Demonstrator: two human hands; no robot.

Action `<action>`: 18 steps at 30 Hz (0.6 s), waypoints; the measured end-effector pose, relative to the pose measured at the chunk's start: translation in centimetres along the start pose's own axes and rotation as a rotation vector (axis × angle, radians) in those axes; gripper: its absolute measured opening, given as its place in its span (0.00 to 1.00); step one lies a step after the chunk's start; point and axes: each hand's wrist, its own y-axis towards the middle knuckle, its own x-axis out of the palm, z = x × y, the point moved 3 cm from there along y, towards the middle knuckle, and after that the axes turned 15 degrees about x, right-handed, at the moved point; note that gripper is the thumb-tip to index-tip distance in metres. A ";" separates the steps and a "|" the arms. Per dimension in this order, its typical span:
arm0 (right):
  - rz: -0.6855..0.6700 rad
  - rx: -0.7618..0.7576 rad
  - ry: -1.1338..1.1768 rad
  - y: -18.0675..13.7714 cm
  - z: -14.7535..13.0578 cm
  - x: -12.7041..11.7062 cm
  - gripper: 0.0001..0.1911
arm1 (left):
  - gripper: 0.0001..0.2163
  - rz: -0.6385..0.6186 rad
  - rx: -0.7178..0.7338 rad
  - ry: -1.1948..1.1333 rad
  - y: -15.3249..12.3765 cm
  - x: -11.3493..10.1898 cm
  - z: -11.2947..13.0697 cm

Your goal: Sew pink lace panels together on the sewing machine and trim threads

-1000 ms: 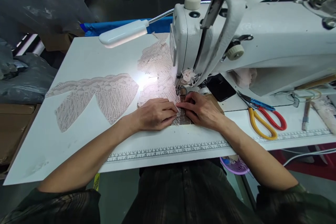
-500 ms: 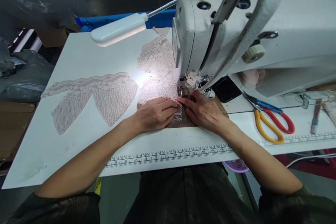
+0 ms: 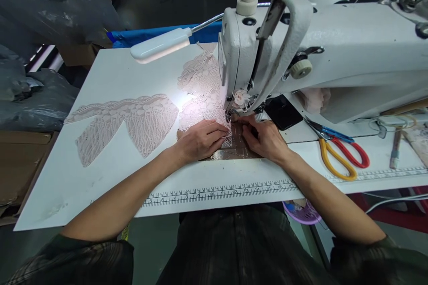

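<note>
Pale pink lace fabric lies under the needle end of a white sewing machine. My left hand rests at its lower edge, fingers close together and bent over the lace near the presser foot. To the right, my right hand has its index finger reaching to the presser foot and the other fingers curled; whatever the fingertips hold is hidden. Beneath both hands is a brown, shiny patch on the table. Another cut lace piece lies flat at left.
Yellow- and red-handled scissors lie to the right, beyond a black phone-like slab. A lamp hangs above the lace. A printed ruler strip runs along the table's front edge. Below it sits a purple basket.
My right hand has moved slightly right, away from my left hand, leaving a wider gap between them. The left hand stays on the lace. The camera view has shifted a little.
</note>
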 end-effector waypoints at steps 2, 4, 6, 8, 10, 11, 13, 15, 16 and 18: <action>-0.021 -0.054 -0.019 -0.2 -0.2 0.2 0.18 | 0.06 -0.013 0.012 0.018 0.1 0.0 0.0; -0.050 -0.127 -0.046 -0.4 -0.4 0.5 0.19 | 0.06 -0.032 0.026 0.050 0.2 0.0 0.0; -0.071 -0.173 -0.066 -0.5 -0.4 0.7 0.19 | 0.05 -0.038 0.031 0.087 0.3 -0.1 0.1; -0.083 -0.177 -0.070 -0.5 -0.3 0.8 0.20 | 0.04 -0.027 0.041 0.116 0.4 -0.3 0.2; -0.088 -0.164 -0.057 -0.5 -0.3 0.7 0.19 | 0.02 -0.017 0.066 0.137 0.4 -0.5 0.3; -0.088 -0.159 -0.046 -0.4 -0.3 0.7 0.19 | 0.02 -0.015 0.083 0.143 0.4 -0.5 0.4; -0.080 -0.147 -0.022 -0.4 -0.4 0.5 0.19 | 0.03 -0.018 0.111 0.153 0.4 -0.6 0.4; -0.063 -0.127 -0.005 -0.4 -0.5 0.4 0.18 | 0.03 -0.025 0.122 0.157 0.4 -0.6 0.5; -0.054 -0.115 0.001 -0.4 -0.5 0.3 0.18 | 0.03 -0.031 0.122 0.158 0.4 -0.6 0.5; -0.039 -0.096 0.010 -0.4 -0.5 0.3 0.18 | 0.04 -0.046 0.118 0.157 0.4 -0.6 0.5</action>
